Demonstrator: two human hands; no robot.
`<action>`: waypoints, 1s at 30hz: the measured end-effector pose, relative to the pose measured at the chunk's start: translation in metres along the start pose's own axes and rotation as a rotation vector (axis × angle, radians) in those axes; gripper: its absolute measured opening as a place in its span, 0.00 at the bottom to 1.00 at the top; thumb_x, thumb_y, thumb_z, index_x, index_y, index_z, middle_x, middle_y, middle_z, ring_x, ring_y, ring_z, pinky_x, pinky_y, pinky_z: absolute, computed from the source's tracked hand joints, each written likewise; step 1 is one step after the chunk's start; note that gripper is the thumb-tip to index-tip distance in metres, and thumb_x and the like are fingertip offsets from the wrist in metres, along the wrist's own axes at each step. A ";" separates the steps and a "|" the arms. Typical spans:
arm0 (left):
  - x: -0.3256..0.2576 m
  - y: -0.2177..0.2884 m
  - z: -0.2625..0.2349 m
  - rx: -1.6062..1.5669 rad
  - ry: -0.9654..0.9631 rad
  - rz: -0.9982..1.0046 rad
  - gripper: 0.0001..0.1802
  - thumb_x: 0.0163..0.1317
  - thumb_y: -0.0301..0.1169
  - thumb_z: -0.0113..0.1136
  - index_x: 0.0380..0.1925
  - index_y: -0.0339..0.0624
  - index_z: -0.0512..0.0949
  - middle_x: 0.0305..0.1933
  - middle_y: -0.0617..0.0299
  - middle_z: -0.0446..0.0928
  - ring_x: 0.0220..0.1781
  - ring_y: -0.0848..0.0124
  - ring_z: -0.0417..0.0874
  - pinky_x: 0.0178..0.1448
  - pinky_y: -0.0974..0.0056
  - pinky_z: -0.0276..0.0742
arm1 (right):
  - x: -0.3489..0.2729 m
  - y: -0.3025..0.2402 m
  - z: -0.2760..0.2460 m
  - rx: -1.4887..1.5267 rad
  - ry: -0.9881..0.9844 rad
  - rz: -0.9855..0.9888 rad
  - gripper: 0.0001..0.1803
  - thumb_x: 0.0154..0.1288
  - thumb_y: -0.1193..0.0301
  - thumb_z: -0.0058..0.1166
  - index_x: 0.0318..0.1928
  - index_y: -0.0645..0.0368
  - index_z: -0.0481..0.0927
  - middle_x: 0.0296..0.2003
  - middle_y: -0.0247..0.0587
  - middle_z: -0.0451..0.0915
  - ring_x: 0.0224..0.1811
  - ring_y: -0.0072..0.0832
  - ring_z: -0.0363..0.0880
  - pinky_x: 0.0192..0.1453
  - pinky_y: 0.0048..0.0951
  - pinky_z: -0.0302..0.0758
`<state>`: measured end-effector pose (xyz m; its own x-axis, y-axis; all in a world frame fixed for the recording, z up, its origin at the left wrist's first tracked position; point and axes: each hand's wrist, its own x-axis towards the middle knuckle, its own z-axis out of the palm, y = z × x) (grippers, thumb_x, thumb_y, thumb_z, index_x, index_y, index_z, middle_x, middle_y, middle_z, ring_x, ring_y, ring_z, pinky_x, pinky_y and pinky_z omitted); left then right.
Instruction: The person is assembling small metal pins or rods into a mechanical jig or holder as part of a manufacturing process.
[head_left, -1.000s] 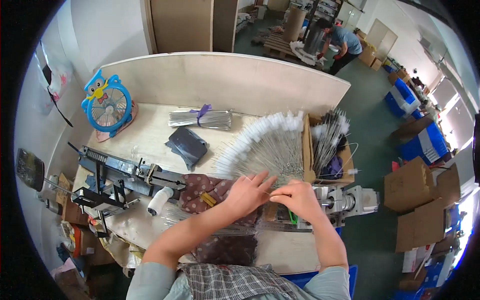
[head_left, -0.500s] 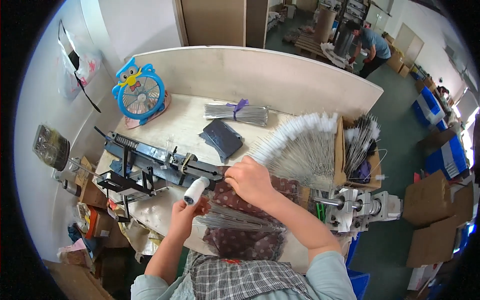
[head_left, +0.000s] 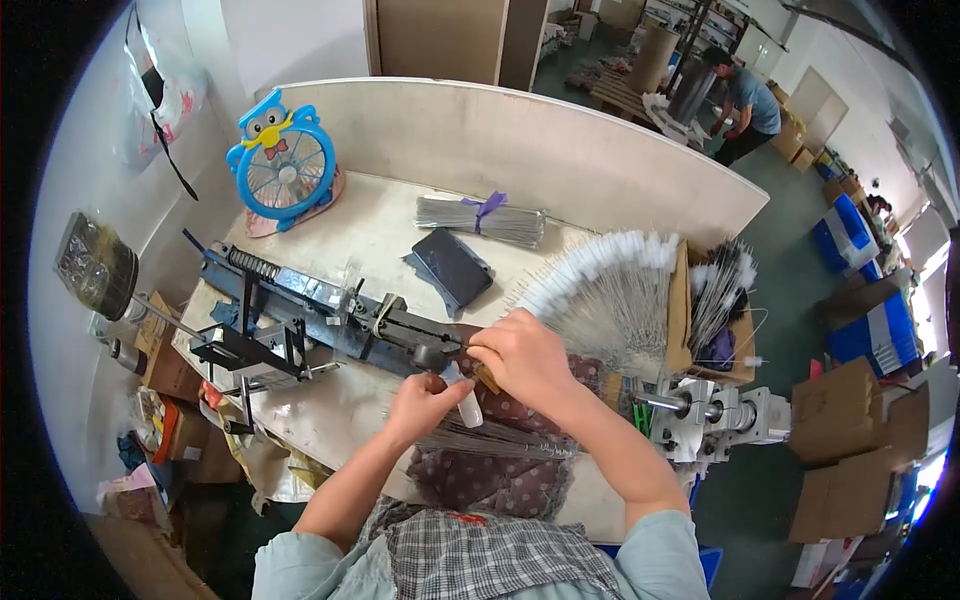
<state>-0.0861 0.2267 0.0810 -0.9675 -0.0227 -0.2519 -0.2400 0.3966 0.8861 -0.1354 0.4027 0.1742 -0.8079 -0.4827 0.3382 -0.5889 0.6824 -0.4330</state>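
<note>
My left hand (head_left: 425, 405) is closed round a short white tube-like piece (head_left: 468, 405) at the near end of the dark metal bench device (head_left: 350, 320). A dark round knob (head_left: 430, 358) shows just beyond its fingers. My right hand (head_left: 525, 355) has its fingertips pinched together at the device's right end; whatever they hold is too small or hidden to make out. Below both hands, thin metal wires (head_left: 490, 438) lie on brown dotted cloth (head_left: 490, 485). To the right spreads a fan of wire brushes with white bristle ends (head_left: 600, 290).
A carton (head_left: 680, 310) of more brushes stands right, behind a metal clamp unit with a shaft (head_left: 715, 412). Farther back are a tied wire bundle (head_left: 480, 220), dark flat packets (head_left: 450, 270) and a blue fan (head_left: 285, 170). A person (head_left: 750, 105) bends beyond the partition (head_left: 520, 130).
My left hand has moved right and slightly up, and the white piece now points down to the right. A dark knob has come into sight. My right hand stays close to the device's end.
</note>
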 end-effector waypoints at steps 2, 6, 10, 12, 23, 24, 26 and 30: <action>-0.002 -0.001 0.011 -0.197 0.009 0.065 0.25 0.52 0.48 0.65 0.19 0.32 0.79 0.17 0.59 0.77 0.20 0.67 0.78 0.26 0.62 0.71 | -0.013 0.000 -0.010 0.048 0.227 -0.056 0.07 0.53 0.69 0.61 0.33 0.55 0.83 0.30 0.34 0.81 0.35 0.33 0.76 0.39 0.32 0.75; -0.018 0.018 0.035 -0.889 -0.018 -0.077 0.14 0.55 0.36 0.61 0.23 0.34 0.76 0.24 0.60 0.77 0.27 0.73 0.77 0.29 0.67 0.72 | -0.052 0.000 -0.026 0.041 0.239 -0.026 0.08 0.54 0.70 0.62 0.36 0.57 0.83 0.31 0.36 0.81 0.36 0.33 0.79 0.38 0.31 0.76; -0.014 0.026 0.021 -0.102 -0.059 0.088 0.07 0.49 0.27 0.61 0.24 0.36 0.74 0.24 0.61 0.77 0.27 0.77 0.76 0.29 0.68 0.71 | -0.077 0.015 0.009 0.092 0.079 -0.025 0.08 0.58 0.69 0.58 0.38 0.56 0.79 0.32 0.39 0.78 0.29 0.35 0.80 0.31 0.31 0.77; -0.014 0.019 0.017 -0.043 0.040 0.145 0.06 0.45 0.26 0.62 0.21 0.37 0.74 0.18 0.62 0.75 0.21 0.76 0.74 0.27 0.67 0.71 | -0.069 0.012 0.028 0.164 0.189 0.020 0.12 0.56 0.68 0.60 0.39 0.60 0.80 0.35 0.41 0.79 0.35 0.37 0.80 0.35 0.32 0.77; -0.029 -0.090 -0.108 -1.020 0.298 -0.304 0.17 0.62 0.47 0.58 0.38 0.46 0.75 0.28 0.69 0.75 0.28 0.76 0.77 0.34 0.68 0.74 | -0.071 0.022 0.013 0.148 -0.119 0.063 0.09 0.55 0.65 0.61 0.35 0.55 0.81 0.31 0.37 0.76 0.29 0.37 0.79 0.30 0.35 0.76; -0.034 -0.087 -0.114 -1.046 0.428 -0.384 0.17 0.62 0.49 0.58 0.36 0.47 0.76 0.26 0.71 0.75 0.27 0.76 0.77 0.33 0.68 0.73 | -0.070 0.022 0.015 0.142 -0.125 0.062 0.09 0.55 0.65 0.61 0.35 0.55 0.81 0.31 0.37 0.76 0.29 0.37 0.79 0.30 0.35 0.76; -0.037 -0.092 -0.128 -1.080 0.424 -0.365 0.17 0.60 0.49 0.59 0.33 0.47 0.77 0.26 0.71 0.75 0.28 0.76 0.76 0.35 0.67 0.74 | -0.067 0.019 0.020 0.165 -0.135 0.040 0.10 0.55 0.64 0.62 0.34 0.55 0.81 0.31 0.36 0.76 0.29 0.37 0.79 0.31 0.34 0.76; -0.032 -0.101 -0.135 -1.064 0.406 -0.323 0.14 0.60 0.46 0.60 0.32 0.47 0.77 0.26 0.71 0.75 0.29 0.76 0.76 0.36 0.68 0.73 | -0.062 0.008 0.017 0.129 -0.167 0.036 0.10 0.55 0.64 0.62 0.35 0.55 0.82 0.30 0.35 0.76 0.30 0.36 0.79 0.32 0.33 0.76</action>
<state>-0.0412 0.0633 0.0520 -0.7580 -0.3476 -0.5519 -0.2380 -0.6404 0.7302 -0.0903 0.4290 0.1352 -0.8148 -0.5505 0.1818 -0.5485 0.6305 -0.5492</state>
